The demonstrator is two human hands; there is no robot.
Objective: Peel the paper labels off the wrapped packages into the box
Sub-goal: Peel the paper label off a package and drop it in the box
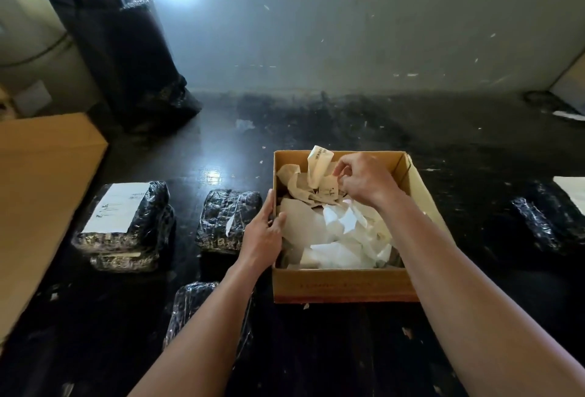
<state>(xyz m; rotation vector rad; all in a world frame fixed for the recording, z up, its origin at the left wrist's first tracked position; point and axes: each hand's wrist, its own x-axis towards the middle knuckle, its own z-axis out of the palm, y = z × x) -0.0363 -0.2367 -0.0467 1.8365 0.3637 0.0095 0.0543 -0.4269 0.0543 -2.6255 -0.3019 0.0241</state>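
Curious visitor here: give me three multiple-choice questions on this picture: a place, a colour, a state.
1. What does the left hand grip? A) the left wall of the open brown cardboard box B) a metal shelf C) a broom
2. The paper label on the far-left plastic-wrapped black package is? A) red B) white C) green
3. The right hand is? A) flat B) empty C) pinching a curled printed paper strip over the box
Answers: A, it curls over that wall; B, the sheet is white with faint print; C, it holds the strip above the paper scraps.
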